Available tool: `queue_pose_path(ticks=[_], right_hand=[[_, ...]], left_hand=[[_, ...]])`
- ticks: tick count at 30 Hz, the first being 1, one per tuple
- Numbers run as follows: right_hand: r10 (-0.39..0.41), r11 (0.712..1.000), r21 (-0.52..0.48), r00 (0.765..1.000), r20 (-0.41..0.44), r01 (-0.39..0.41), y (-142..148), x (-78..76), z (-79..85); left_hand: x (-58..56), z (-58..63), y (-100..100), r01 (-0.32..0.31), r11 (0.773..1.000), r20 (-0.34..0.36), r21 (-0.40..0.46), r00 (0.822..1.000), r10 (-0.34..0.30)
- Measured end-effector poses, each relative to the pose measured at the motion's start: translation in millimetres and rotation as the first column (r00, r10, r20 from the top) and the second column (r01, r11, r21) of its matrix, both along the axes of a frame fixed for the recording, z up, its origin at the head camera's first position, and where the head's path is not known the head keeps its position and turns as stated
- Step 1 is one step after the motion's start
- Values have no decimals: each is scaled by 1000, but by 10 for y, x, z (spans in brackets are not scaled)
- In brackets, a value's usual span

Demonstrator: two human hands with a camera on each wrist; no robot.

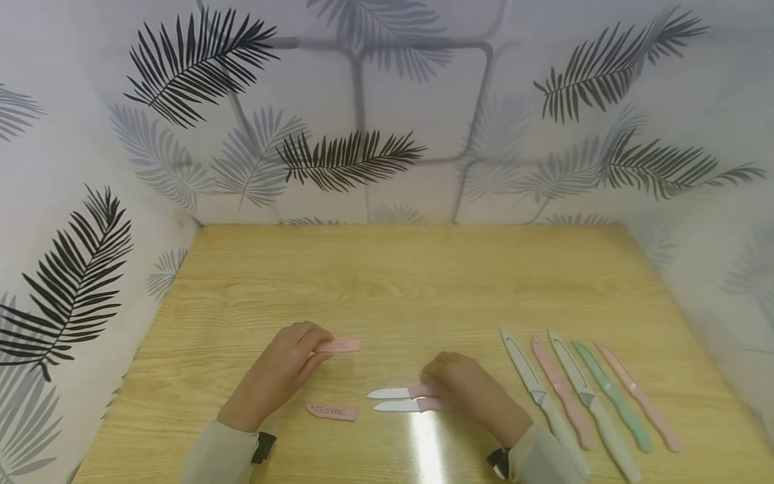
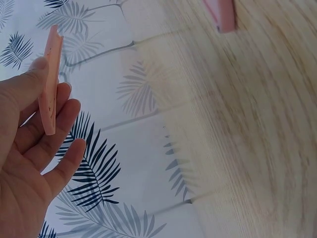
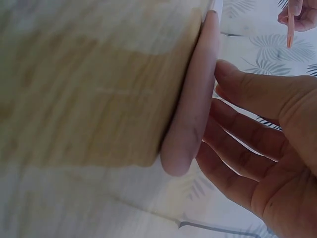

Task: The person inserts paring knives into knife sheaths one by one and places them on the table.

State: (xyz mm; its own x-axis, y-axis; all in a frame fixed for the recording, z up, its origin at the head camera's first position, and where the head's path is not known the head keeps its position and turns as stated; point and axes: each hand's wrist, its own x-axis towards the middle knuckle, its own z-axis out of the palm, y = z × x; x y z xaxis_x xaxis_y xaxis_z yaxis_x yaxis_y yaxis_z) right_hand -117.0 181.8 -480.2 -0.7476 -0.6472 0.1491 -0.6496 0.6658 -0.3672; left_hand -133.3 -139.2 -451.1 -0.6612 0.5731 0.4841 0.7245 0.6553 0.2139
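Observation:
Between thumb and fingertips, my left hand (image 1: 287, 356) pinches a pink blade sheath (image 1: 345, 345), raised off the table in the left wrist view. A second pink sheath (image 1: 332, 412) with dark lettering lies on the table below that hand. Two small paring knives with white blades and pink handles lie side by side, blades pointing left. My right hand (image 1: 468, 390) grips the handle of the far knife (image 1: 390, 393), its fingers covering most of it. The near knife (image 1: 396, 406) lies beside it; its handle (image 3: 190, 114) stands in front of the fingers in the right wrist view.
Right of my right arm, several longer knives lie in a slanted row: a pale grey one (image 1: 553, 420), a pink one (image 1: 562, 390), another pale grey one (image 1: 605, 423), a green one (image 1: 617, 396) and a pink one (image 1: 641, 396). Leaf-patterned cloth (image 1: 417, 101) surrounds the wooden table (image 1: 411, 282).

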Motion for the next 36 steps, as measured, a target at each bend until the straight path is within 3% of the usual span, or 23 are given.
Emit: queue_pose_path(ticks=[11, 21, 36], right_hand=[[-40, 998, 37, 999, -5, 40, -36, 8, -23], [-67, 963, 249, 986, -155, 104, -136, 32, 39], [-40, 948, 305, 984, -175, 93, -149, 20, 14]], left_hand=[[-13, -29, 15, 17, 1000, -16, 20, 1000, -17], [-15, -41, 14, 13, 1000, -16, 10, 1000, -13], [21, -13, 26, -4, 1000, 18, 8, 1000, 4]])
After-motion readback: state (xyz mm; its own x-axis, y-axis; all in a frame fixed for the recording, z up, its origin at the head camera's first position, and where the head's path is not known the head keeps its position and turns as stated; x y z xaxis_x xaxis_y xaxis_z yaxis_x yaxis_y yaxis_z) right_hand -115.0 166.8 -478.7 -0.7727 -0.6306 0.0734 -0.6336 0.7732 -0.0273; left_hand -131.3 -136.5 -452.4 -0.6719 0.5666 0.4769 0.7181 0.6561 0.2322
